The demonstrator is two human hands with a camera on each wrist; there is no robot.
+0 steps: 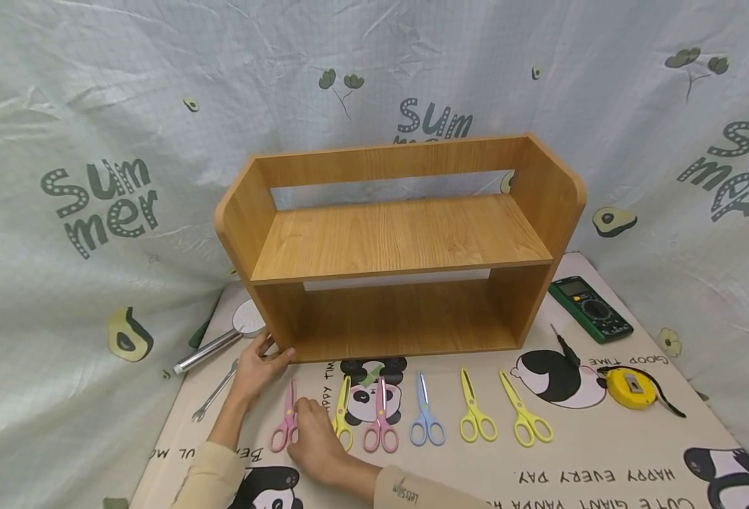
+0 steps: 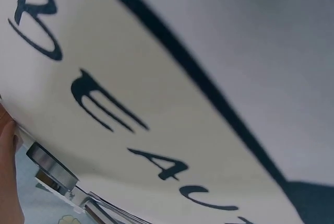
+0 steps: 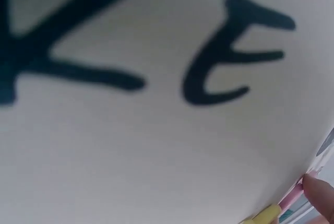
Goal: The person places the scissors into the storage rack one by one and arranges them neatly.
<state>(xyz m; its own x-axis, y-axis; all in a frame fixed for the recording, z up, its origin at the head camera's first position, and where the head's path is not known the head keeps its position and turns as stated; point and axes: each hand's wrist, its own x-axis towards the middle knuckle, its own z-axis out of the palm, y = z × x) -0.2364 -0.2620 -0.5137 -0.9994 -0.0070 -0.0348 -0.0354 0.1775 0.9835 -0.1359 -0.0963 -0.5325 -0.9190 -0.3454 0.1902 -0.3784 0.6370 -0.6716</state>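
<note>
My left hand point(image 1: 260, 367) is at the lower left corner of a wooden shelf point(image 1: 400, 240), with the thumb along the front edge and the fingers against the outer side. In the left wrist view only part of that hand point(image 2: 7, 174) shows. My right hand point(image 1: 317, 438) bends over the leftmost pink scissors point(image 1: 290, 413) and pinches them by the handles. A fingertip meets a pink handle point(image 3: 292, 195) in the right wrist view. Beside it are yellow scissors point(image 1: 343, 406), partly behind the hand, then another pair of pink scissors point(image 1: 381, 417).
Rightward in the row lie blue scissors point(image 1: 424, 413) and two yellow scissors point(image 1: 474, 410). A wrench point(image 1: 215, 392) and a magnifying glass point(image 1: 222, 343) are on the left. On the right are a multimeter point(image 1: 591, 311), a screwdriver point(image 1: 567, 348) and a tape measure point(image 1: 630, 387).
</note>
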